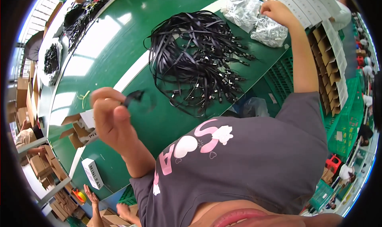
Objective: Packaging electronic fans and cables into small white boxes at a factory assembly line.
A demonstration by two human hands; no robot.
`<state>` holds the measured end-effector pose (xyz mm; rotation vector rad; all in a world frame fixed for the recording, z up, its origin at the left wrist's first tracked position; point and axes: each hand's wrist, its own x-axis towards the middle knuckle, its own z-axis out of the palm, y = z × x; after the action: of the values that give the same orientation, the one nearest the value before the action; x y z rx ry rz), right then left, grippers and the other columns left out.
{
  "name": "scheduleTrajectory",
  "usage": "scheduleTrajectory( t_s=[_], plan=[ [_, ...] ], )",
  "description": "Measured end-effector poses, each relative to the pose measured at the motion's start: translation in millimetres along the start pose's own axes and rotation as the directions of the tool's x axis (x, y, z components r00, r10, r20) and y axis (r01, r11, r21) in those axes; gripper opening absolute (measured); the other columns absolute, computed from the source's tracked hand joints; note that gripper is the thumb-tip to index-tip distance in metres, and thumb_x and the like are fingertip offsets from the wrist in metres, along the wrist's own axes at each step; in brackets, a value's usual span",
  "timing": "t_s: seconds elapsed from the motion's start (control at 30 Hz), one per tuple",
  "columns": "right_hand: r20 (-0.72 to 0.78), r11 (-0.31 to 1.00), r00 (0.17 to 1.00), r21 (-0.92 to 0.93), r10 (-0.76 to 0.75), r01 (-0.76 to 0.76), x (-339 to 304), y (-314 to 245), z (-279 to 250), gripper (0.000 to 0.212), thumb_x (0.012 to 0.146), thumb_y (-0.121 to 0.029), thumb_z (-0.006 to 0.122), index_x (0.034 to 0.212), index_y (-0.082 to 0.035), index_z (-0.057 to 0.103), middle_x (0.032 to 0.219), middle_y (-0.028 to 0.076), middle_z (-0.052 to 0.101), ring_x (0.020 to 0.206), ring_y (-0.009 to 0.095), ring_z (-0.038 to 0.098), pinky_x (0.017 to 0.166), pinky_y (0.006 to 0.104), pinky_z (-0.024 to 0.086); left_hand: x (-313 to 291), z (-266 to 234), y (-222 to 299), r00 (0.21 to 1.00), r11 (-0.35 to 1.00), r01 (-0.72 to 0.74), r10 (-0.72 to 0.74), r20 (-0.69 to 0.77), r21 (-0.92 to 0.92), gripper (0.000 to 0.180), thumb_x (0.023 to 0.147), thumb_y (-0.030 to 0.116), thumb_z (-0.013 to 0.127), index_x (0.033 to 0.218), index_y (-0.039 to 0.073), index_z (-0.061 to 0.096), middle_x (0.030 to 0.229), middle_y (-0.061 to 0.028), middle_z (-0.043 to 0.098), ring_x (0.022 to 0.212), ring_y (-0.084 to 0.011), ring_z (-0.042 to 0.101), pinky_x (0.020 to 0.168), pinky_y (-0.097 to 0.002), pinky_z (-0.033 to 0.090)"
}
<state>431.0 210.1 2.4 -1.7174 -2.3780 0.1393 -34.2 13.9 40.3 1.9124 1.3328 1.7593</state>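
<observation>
The green desk point(137, 6), crossed by a pale stripe, carries everything close by. The biggest thing on it is the pile of black cords point(195, 59): flat, shiny straps looped at the left, their loose ends fanning to the right and lower right, with small silvery metal tips among them. Its cords mostly run from left to right, sloping down toward the near edge. Beyond the right forearm stands a row of open boxes point(328, 67), brown inside with white edges. Two clear bags point(270, 32) of small whitish parts lie at the far right of the desk, just beside the pile.

The left hand point(110, 117) is raised over the left part of the desk, thumb and fingers pinching a black cord. The right hand point(278, 12) is at the bags with its fingers curled (I cannot tell whether they grip anything). A white box point(92, 173) sits near the desk's left end.

Smallest is the black cord point(134, 97) in the left hand, well apart from the right one. It is dark, bent and blurred (its end is too smeared to make out), its long axis slanting upward to the right, pointing from the fingertips toward the pile.
</observation>
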Motion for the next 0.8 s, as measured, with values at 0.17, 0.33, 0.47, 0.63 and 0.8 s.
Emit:
scheduleTrajectory(
  t_s=[0.17, 0.33, 0.47, 0.63, 0.8],
  plan=[
    [0.24, 0.955, 0.925, -0.024, 0.294, -0.297, 4, 60, 46, 0.02, 0.087, -0.021, 0.064, 0.076, -0.005, 0.062, 0.069, 0.004, 0.062, 0.062, 0.017, 0.055, 0.06, 0.03, 0.046, -1, 14, -6, 0.957, 0.983, -0.047, -0.006, -0.289, -0.176, 0.023, 0.095, 0.021, 0.055, 0.079, 0.012, 0.042, 0.069, -0.0036, 0.056, 0.056, -0.0134, 0.045, 0.075, -0.038, 0.044],
    [0.236, 0.96, 0.937, 0.05, 0.256, -0.275, 2, 42, 38, 0.018, 0.087, -0.018, 0.064, 0.077, -0.003, 0.062, 0.071, 0.004, 0.061, 0.062, 0.015, 0.051, 0.061, 0.0278, 0.044, -38, -8, 8, 0.921, 0.754, 0.374, -0.372, 0.118, -0.541, 0.024, 0.095, 0.013, 0.052, 0.076, 0.013, 0.037, 0.059, -0.0013, 0.047, 0.052, -0.0083, 0.039, 0.051, -0.0216, 0.037],
    [0.112, 0.988, 0.985, 0.065, 0.133, -0.141, -5, 46, 32, 0.013, 0.086, -0.015, 0.064, 0.081, -0.004, 0.062, 0.072, 0.002, 0.061, 0.061, 0.014, 0.05, 0.059, 0.0275, 0.043, -45, -2, 5, 0.918, 0.734, 0.383, -0.368, 0.146, -0.561, 0.016, 0.098, 0.012, 0.05, 0.082, 0.012, 0.044, 0.062, -0.0007, 0.046, 0.054, -0.0054, 0.035, 0.046, -0.0175, 0.027],
    [-0.009, 0.956, 0.995, 0.277, 0.103, -0.096, -13, 31, 9, 0.01, 0.085, -0.011, 0.065, 0.091, -0.004, 0.063, 0.075, 0.002, 0.061, 0.06, 0.011, 0.049, 0.056, 0.0243, 0.041, -44, 9, 14, 0.866, 0.733, 0.448, -0.499, 0.043, -0.511, 0.007, 0.097, 0.007, 0.049, 0.09, 0.006, 0.049, 0.066, 0.0, 0.047, 0.052, -0.0053, 0.035, 0.045, -0.0176, 0.026],
    [0.027, 0.537, 1.0, 0.843, -0.015, -0.015, -11, -97, -15, 0.019, 0.082, -0.008, 0.066, 0.101, -0.002, 0.062, 0.078, 0.002, 0.061, 0.06, 0.008, 0.05, 0.055, 0.0191, 0.039, -48, 12, 4, 0.885, 0.776, 0.438, -0.461, 0.066, -0.453, 0.026, 0.095, -0.003, 0.045, 0.12, 0.0, 0.051, 0.079, -0.004, 0.053, 0.058, -0.0063, 0.038, 0.05, -0.0185, 0.03]
  ],
)
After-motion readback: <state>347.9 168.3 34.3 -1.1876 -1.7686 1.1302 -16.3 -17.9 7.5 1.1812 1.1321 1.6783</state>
